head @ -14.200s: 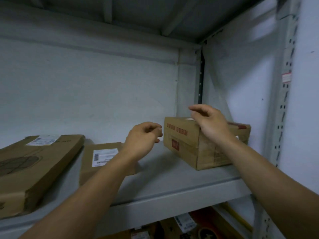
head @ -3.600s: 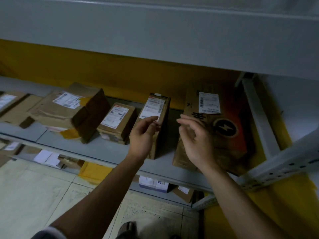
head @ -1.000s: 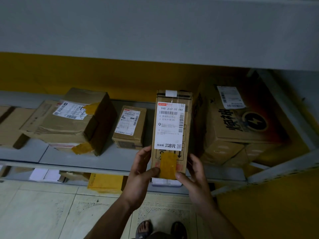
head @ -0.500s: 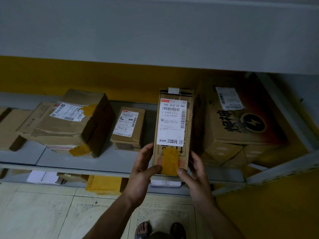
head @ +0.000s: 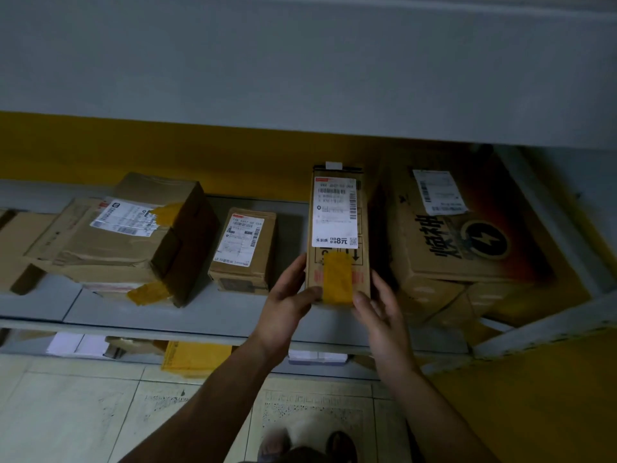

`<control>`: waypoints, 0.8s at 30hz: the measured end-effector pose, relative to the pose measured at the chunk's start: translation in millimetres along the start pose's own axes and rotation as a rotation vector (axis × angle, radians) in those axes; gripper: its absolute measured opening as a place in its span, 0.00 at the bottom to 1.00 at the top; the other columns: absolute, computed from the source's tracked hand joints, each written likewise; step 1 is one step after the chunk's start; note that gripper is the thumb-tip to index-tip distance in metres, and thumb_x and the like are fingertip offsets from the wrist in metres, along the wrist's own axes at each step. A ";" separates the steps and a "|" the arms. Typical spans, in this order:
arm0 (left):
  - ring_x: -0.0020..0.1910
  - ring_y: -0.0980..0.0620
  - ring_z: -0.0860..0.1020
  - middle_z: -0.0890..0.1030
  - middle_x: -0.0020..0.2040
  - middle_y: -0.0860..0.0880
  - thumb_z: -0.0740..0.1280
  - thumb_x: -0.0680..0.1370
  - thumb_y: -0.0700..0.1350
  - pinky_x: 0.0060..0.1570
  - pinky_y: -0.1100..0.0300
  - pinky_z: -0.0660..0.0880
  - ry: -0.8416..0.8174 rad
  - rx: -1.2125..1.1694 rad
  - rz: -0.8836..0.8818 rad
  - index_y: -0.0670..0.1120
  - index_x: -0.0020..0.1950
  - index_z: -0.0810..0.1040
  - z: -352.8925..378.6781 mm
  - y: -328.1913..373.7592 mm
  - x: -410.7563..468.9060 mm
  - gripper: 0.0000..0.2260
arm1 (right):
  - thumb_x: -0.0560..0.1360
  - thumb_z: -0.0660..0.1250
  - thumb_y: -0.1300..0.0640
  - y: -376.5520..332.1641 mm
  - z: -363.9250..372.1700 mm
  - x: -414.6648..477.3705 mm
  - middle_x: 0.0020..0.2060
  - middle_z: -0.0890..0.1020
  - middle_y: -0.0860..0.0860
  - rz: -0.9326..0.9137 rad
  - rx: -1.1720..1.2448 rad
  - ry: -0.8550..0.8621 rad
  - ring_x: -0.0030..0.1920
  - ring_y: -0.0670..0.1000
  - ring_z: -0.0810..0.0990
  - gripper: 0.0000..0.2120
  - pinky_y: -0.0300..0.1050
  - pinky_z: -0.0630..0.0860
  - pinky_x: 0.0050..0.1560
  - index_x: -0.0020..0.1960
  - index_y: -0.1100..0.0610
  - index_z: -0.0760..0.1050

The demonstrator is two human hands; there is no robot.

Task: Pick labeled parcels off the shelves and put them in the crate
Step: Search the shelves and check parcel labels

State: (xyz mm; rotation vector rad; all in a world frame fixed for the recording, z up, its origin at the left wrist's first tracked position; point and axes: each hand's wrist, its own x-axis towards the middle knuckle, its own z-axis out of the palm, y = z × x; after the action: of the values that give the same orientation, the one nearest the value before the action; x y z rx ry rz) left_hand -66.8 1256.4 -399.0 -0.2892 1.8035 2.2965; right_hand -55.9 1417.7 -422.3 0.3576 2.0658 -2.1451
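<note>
The grey shelf (head: 207, 315) holds a row of cartons, placed here by the tall parcel (head: 337, 228) in the person's hands. Far to its left, a flat brown carton (head: 15, 248) is cut off by the frame edge. Nearer lies a crumpled parcel (head: 127, 252), with a white label and yellow tape patches. Just left of the tall parcel sits a small parcel (head: 245, 252), label up. The left hand (head: 287, 305) clamps the tall parcel's lower left edge, thumb across the front. The parcel stands lengthwise with its label facing the camera, its lower end over the shelf's front; whether it touches the shelf is unclear. The right hand (head: 380, 312) grips its lower right corner. Close on its right rests a printed carton (head: 474, 248) with a lightning emblem. Below and left of the tall parcel, on a lower level, lies a yellow envelope (head: 197, 357).
</note>
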 end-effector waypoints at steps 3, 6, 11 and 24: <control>0.58 0.62 0.77 0.79 0.63 0.56 0.64 0.78 0.37 0.45 0.67 0.76 0.008 -0.014 -0.029 0.56 0.72 0.69 5.9 6.3 8.0 0.25 | 0.67 0.71 0.34 -1.5 0.6 9.4 0.69 0.74 0.46 0.004 0.029 0.024 0.70 0.50 0.71 0.34 0.59 0.69 0.70 0.71 0.38 0.67; 0.57 0.61 0.77 0.79 0.60 0.57 0.64 0.79 0.38 0.47 0.64 0.73 0.029 -0.027 -0.053 0.55 0.72 0.69 10.0 9.6 14.4 0.23 | 0.75 0.69 0.44 -2.9 1.2 18.0 0.67 0.76 0.48 0.010 0.045 0.025 0.66 0.49 0.75 0.28 0.56 0.71 0.69 0.73 0.42 0.66; 0.58 0.56 0.76 0.79 0.62 0.54 0.64 0.79 0.40 0.51 0.57 0.73 0.044 -0.035 -0.096 0.56 0.71 0.70 14.7 9.3 20.9 0.22 | 0.79 0.65 0.52 -6.5 2.4 29.7 0.67 0.76 0.51 0.027 0.072 0.062 0.64 0.49 0.76 0.23 0.54 0.73 0.67 0.73 0.47 0.67; 0.52 0.59 0.77 0.80 0.54 0.58 0.65 0.79 0.42 0.48 0.60 0.74 0.110 0.006 -0.140 0.56 0.63 0.74 16.0 3.1 24.1 0.15 | 0.78 0.67 0.54 -2.4 4.8 25.8 0.64 0.78 0.52 0.069 0.018 0.166 0.63 0.52 0.77 0.14 0.56 0.74 0.65 0.58 0.35 0.73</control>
State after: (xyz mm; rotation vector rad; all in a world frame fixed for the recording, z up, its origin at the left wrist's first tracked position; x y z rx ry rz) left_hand -91.2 1272.2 -399.2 -0.5331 1.7784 2.2184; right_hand -81.7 1414.6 -426.7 0.6195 2.0861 -2.1615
